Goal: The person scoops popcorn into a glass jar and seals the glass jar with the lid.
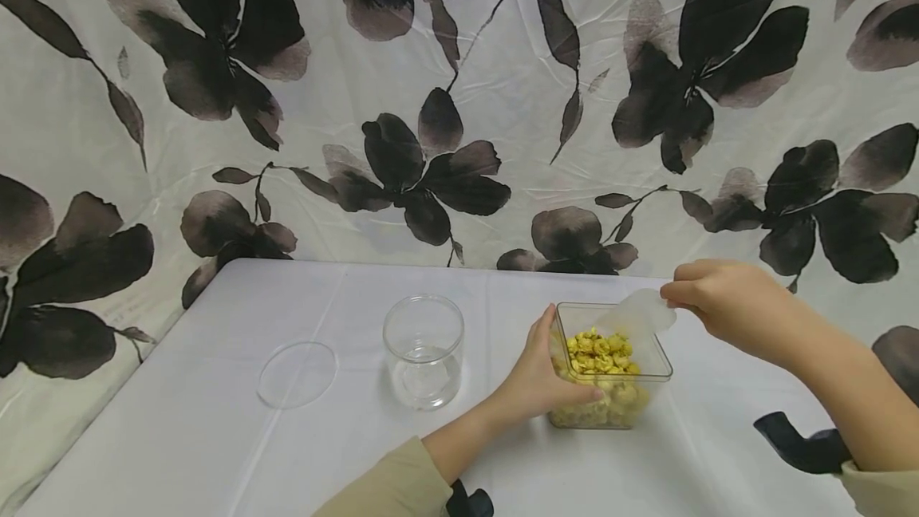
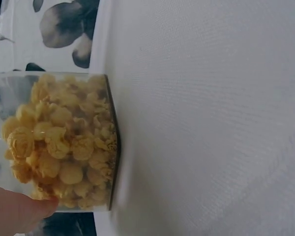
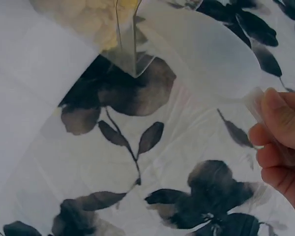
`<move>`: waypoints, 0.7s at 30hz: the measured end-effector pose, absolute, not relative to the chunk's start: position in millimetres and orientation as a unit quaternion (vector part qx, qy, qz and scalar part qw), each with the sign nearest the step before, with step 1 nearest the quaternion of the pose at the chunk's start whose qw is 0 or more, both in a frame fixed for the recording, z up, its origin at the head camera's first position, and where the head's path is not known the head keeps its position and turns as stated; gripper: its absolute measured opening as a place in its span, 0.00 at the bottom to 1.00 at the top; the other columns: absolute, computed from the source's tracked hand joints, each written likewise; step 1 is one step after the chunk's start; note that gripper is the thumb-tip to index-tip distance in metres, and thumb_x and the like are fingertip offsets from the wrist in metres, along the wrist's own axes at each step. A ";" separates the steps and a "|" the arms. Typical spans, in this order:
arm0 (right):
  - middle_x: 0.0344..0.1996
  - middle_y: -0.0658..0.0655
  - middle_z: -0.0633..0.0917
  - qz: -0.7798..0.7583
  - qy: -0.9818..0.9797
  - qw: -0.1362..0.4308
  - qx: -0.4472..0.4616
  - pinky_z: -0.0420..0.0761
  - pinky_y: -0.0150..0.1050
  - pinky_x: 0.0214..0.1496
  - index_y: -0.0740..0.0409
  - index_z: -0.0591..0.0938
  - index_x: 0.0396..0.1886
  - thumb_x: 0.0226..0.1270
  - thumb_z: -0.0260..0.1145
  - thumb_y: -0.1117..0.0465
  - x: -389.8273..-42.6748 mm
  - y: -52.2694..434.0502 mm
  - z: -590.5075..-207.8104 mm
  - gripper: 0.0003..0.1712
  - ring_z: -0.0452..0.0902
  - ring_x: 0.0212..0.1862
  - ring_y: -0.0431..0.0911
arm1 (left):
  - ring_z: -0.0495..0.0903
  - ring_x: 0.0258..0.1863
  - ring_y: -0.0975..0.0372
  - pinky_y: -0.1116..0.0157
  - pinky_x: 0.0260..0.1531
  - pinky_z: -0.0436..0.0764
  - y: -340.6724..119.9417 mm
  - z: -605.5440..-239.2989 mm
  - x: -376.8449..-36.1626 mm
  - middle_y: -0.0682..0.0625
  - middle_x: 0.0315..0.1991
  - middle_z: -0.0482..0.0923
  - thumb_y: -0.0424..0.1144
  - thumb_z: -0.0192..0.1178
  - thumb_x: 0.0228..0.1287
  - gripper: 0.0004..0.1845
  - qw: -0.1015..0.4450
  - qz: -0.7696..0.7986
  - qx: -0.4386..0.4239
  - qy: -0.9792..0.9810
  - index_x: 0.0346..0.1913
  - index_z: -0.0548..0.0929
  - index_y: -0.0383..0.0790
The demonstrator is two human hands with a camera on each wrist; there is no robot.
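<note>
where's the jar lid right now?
In the head view the round clear lid lies flat on the white table, left of the empty glass jar, apart from both hands.

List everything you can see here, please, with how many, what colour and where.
square container: one, clear, on the table at right, open
dried flowers: many, yellow, inside the square container
scoop: one, translucent white, over the container's far rim
round jar: one, clear, table centre, apparently empty
round lid: one, clear, flat, left of the jar
table: one, white cloth
backdrop: one, white with black flowers
left hand: one, grip on the container's side
right hand: one, pinching the scoop
</note>
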State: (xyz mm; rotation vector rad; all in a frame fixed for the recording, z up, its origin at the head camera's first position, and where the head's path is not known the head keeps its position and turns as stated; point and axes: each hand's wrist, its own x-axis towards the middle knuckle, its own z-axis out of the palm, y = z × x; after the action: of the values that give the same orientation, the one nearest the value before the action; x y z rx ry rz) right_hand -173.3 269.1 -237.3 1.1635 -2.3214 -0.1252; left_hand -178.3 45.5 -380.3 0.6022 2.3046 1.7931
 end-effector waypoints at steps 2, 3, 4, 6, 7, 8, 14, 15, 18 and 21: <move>0.17 0.47 0.71 -0.119 -0.847 0.279 0.437 0.71 0.34 0.19 0.56 0.79 0.18 0.27 0.74 0.79 -169.4 260.7 -237.3 0.20 0.69 0.20 0.43 | 0.50 0.69 0.52 0.48 0.62 0.59 45.4 -380.0 -178.6 0.44 0.71 0.45 0.45 0.76 0.41 0.63 0.077 0.593 0.204 0.775 0.74 0.40 0.47; 0.17 0.49 0.70 -0.154 -0.840 0.279 0.440 0.71 0.34 0.20 0.56 0.78 0.17 0.27 0.74 0.80 -168.1 256.0 -239.0 0.19 0.68 0.20 0.44 | 0.51 0.69 0.52 0.48 0.62 0.59 45.2 -379.9 -178.7 0.44 0.71 0.45 0.46 0.76 0.41 0.63 0.076 0.589 0.206 0.778 0.74 0.40 0.46; 0.16 0.50 0.70 -0.190 -0.834 0.272 0.440 0.70 0.34 0.20 0.57 0.77 0.16 0.28 0.74 0.79 -167.1 251.1 -241.6 0.18 0.68 0.20 0.44 | 0.51 0.69 0.52 0.49 0.62 0.59 45.0 -379.7 -178.9 0.44 0.71 0.46 0.46 0.76 0.41 0.63 0.074 0.584 0.208 0.781 0.74 0.40 0.45; 0.15 0.50 0.69 -0.240 -0.824 0.256 0.445 0.69 0.34 0.21 0.56 0.76 0.14 0.30 0.75 0.77 -167.6 242.6 -250.7 0.18 0.66 0.19 0.44 | 0.52 0.68 0.53 0.50 0.62 0.60 44.6 -379.8 -179.8 0.44 0.71 0.46 0.47 0.76 0.41 0.63 0.069 0.573 0.212 0.788 0.74 0.40 0.45; 0.15 0.50 0.69 -0.246 -0.830 0.236 0.442 0.69 0.34 0.21 0.56 0.75 0.14 0.31 0.75 0.77 -168.6 239.2 -255.9 0.18 0.66 0.19 0.44 | 0.52 0.68 0.53 0.50 0.62 0.60 44.2 -380.1 -179.9 0.44 0.71 0.46 0.47 0.76 0.42 0.63 0.067 0.569 0.214 0.791 0.74 0.40 0.44; 0.15 0.49 0.69 -0.239 -0.840 0.215 0.438 0.69 0.33 0.21 0.55 0.75 0.13 0.32 0.74 0.77 -170.6 236.5 -261.2 0.18 0.65 0.19 0.43 | 0.53 0.68 0.53 0.51 0.62 0.61 43.8 -380.3 -179.9 0.44 0.71 0.46 0.47 0.76 0.42 0.63 0.066 0.567 0.216 0.792 0.74 0.40 0.44; 0.14 0.44 0.68 -0.054 -0.922 0.099 0.371 0.69 0.34 0.21 0.52 0.74 0.13 0.49 0.69 0.75 -190.3 238.7 -281.7 0.18 0.62 0.18 0.38 | 0.54 0.68 0.53 0.51 0.61 0.62 44.3 -383.2 -179.2 0.44 0.71 0.46 0.46 0.75 0.43 0.62 0.064 0.556 0.218 0.799 0.74 0.40 0.44; 0.13 0.44 0.67 -0.027 -0.927 0.088 0.364 0.68 0.34 0.21 0.51 0.73 0.12 0.51 0.68 0.74 -193.0 240.2 -281.6 0.19 0.61 0.18 0.38 | 0.54 0.68 0.53 0.52 0.61 0.62 44.6 -383.6 -179.0 0.43 0.71 0.46 0.46 0.75 0.43 0.62 0.064 0.554 0.220 0.801 0.74 0.40 0.44; 0.12 0.43 0.62 0.022 -0.933 0.083 0.349 0.61 0.33 0.22 0.50 0.69 0.10 0.54 0.64 0.76 -199.1 244.1 -276.1 0.22 0.55 0.19 0.38 | 0.53 0.68 0.54 0.52 0.62 0.62 44.5 -383.7 -178.8 0.44 0.71 0.45 0.46 0.75 0.43 0.63 0.061 0.547 0.227 0.803 0.74 0.39 0.43; 0.12 0.44 0.59 0.054 -0.935 0.088 0.340 0.57 0.34 0.23 0.51 0.68 0.10 0.53 0.62 0.78 -204.7 246.4 -271.0 0.23 0.52 0.19 0.38 | 0.53 0.68 0.54 0.52 0.62 0.62 43.6 -382.9 -180.0 0.43 0.71 0.45 0.45 0.75 0.43 0.63 0.047 0.545 0.232 0.804 0.74 0.39 0.42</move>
State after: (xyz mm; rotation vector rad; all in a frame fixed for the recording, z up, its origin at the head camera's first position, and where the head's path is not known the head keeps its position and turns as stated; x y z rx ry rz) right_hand -204.7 246.4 -271.0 1.0127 -2.7825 0.1609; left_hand -180.0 43.6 -382.9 0.7086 2.4549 1.6622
